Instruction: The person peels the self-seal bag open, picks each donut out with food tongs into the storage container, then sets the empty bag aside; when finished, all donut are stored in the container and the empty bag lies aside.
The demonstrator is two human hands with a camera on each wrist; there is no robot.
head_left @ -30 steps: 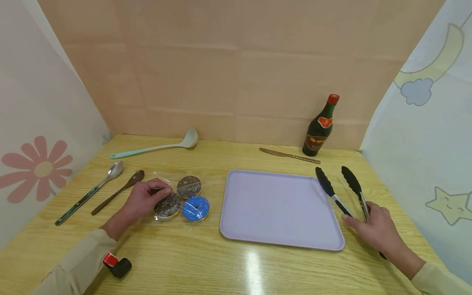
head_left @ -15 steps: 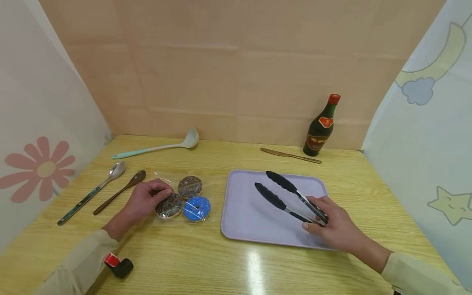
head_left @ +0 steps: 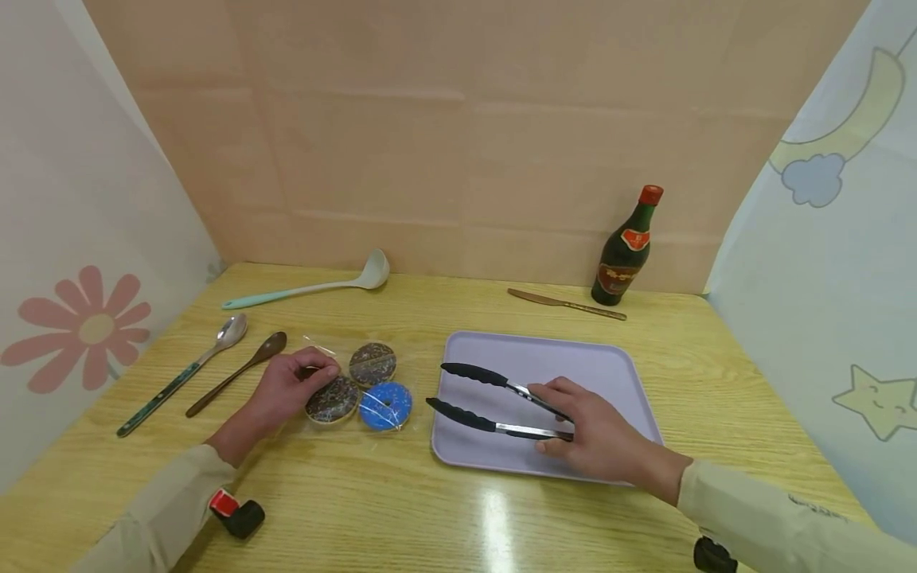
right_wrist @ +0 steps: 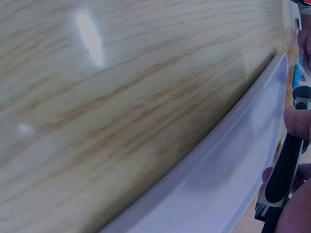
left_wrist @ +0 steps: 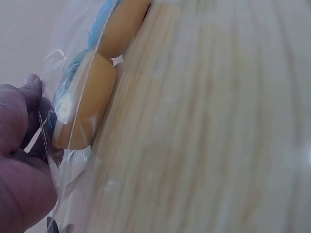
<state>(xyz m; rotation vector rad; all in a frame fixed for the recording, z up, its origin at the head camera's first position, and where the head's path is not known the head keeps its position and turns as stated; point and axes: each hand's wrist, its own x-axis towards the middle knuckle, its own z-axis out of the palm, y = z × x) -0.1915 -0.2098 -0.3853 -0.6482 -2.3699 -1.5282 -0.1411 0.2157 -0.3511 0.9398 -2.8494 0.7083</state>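
Note:
My right hand (head_left: pixel 595 430) grips a pair of tongs (head_left: pixel 532 431) with black tips. The tongs' arms are spread apart over the lilac tray (head_left: pixel 609 366), tips pointing left, just past its left edge. To the left, a clear plastic bag (left_wrist: pixel 73 165) holds two chocolate-coloured donuts (head_left: pixel 372 364) and a blue sprinkled donut (head_left: pixel 385 406). My left hand (head_left: pixel 290 386) pinches the bag's edge between thumb and fingers, beside the nearer chocolate-coloured donut. In the right wrist view, the black tong handle (right_wrist: pixel 284 170) lies in the right hand's fingers.
A metal spoon (head_left: pixel 182 374) and a brown wooden spoon (head_left: pixel 239 372) lie left of the left hand. A ladle (head_left: pixel 315 286) lies at the back left. Behind the tray are a copper-coloured knife (head_left: pixel 566 304) and a dark bottle (head_left: pixel 625 251), near the back wall.
My right hand has carried the tongs leftward from the tray's right side to over the tray, and their tips have swung to point left. The left hand stays at the bag.

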